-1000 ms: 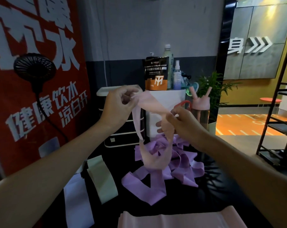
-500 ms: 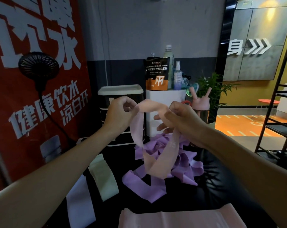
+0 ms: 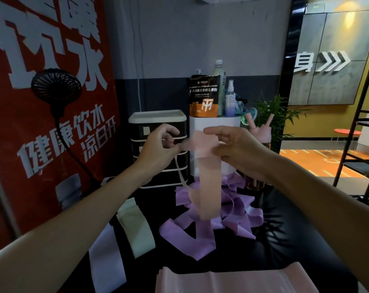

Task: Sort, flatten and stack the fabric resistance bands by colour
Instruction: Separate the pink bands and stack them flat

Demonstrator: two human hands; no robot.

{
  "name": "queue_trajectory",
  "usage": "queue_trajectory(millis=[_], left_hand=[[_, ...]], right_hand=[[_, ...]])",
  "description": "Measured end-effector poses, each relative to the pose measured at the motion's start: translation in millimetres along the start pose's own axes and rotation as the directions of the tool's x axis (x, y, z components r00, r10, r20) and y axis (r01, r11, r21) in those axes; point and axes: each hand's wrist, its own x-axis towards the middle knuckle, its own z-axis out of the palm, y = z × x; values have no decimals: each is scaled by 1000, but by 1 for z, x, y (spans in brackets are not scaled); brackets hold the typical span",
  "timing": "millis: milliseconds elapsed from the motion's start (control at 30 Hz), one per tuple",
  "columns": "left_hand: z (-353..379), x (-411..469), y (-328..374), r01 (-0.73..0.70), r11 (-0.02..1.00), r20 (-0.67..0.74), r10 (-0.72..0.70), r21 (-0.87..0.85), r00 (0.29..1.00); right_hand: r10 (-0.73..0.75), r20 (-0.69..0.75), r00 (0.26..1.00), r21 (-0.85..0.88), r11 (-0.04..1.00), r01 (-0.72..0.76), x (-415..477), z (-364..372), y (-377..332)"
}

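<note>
On band (image 3: 209, 180): left hand (image 3: 158, 150), right hand (image 3: 237, 149)

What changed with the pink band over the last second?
The pink band has been untwisted: earlier it hung as a twisted loop between the hands, now it hangs as a flat strip. The left hand still pinches its top edge; the right hand holds the top with straighter fingers. The purple pile, green band, white band and pink stack lie unchanged.

A black fan (image 3: 56, 85) stood well left of the left hand (image 3: 156, 151); a drawer unit (image 3: 158, 116) sat just behind it. Beyond the right hand (image 3: 238, 149) — an orange pouch (image 3: 204, 96), a spray bottle (image 3: 230, 100), a green plant (image 3: 274, 115).
</note>
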Motion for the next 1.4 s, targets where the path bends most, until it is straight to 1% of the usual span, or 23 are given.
queue_trajectory(millis=[100, 167, 233, 267, 300, 367, 433, 500, 567, 600, 633, 667, 700, 767, 900, 933, 1000, 1067, 1133, 1233, 1333, 1400], left_hand=[[1, -5, 10, -103, 988, 38, 108, -118, 993], [3, -8, 16, -136, 969, 111, 161, -205, 981], [5, -10, 18, -173, 967, 185, 208, -189, 960], [7, -11, 19, -201, 966, 197, 232, -164, 952], [9, -12, 19, -226, 963, 190, 251, -145, 949], [12, -13, 20, -260, 957, 131, 276, -127, 952], [13, -11, 23, -283, 953, 65, 291, -106, 955], [14, -10, 25, -293, 951, 55, 299, -93, 953], [14, -9, 28, -302, 949, 65, 308, -88, 949], [14, -9, 29, -310, 947, 61, 315, -88, 947], [14, -9, 30, -314, 945, 47, 320, -95, 946], [14, -8, 30, -310, 944, 28, 315, -111, 949], [15, -7, 30, -297, 947, 5, 300, -126, 954], [15, -4, 30, -264, 955, -35, 261, -137, 965], [15, -5, 30, -234, 966, -45, 230, -110, 972], [16, -6, 31, -226, 968, -47, 222, -109, 974], [17, -6, 31, -201, 971, -57, 195, -127, 979], [17, -5, 32, -171, 973, -72, 162, -152, 984], [16, -4, 34, -147, 971, -75, 136, -186, 988], [17, -6, 39, -152, 976, -71, 143, -154, 987], [17, -7, 41, -119, 982, 8, 121, -146, 993], [14, -8, 42, -142, 983, 59, 149, -117, 987]], right_hand=[[-38, -45, 998, -10, 999, 38, 2, 2, -5], [-53, -81, 995, -13, 999, 52, 3, 3, -6], [-71, -126, 990, -4, 997, 71, 3, 3, -6], [-85, -146, 986, -5, 996, 85, 3, 3, -6], [-99, -161, 982, -17, 995, 98, 4, 2, -5], [-105, -169, 980, -31, 994, 101, 5, 1, -4], [-91, -151, 984, -2, 996, 92, 5, 1, -3], [-85, -142, 986, 28, 996, 90, 4, 1, -3], [-76, -119, 990, 100, 991, 88, 2, 1, -4], [-72, -88, 993, 136, 987, 84, 1, 0, -5], [-78, -55, 995, 134, 987, 85, -1, 0, -5], [-91, -31, 995, 90, 992, 94, -2, -1, -5], [-112, -25, 993, 10, 994, 113, -3, -1, -5], [-156, -56, 986, -128, 981, 148, -3, -1, -4], [-286, -120, 951, -268, 931, 247, -2, 3, -4], [-310, -132, 942, -284, 922, 263, -2, 3, -4], [-309, -134, 942, -290, 921, 261, -2, 3, -4], [-291, -84, 953, -306, 918, 253, -3, 3, -2], [-308, -56, 950, -321, 906, 275, -3, 4, -1], [-375, -119, 919, -337, 886, 318, -3, 4, -2], [-384, -163, 909, -391, 871, 298, 0, 4, -4], [-389, -169, 906, -399, 867, 298, 1, 4, -5]])
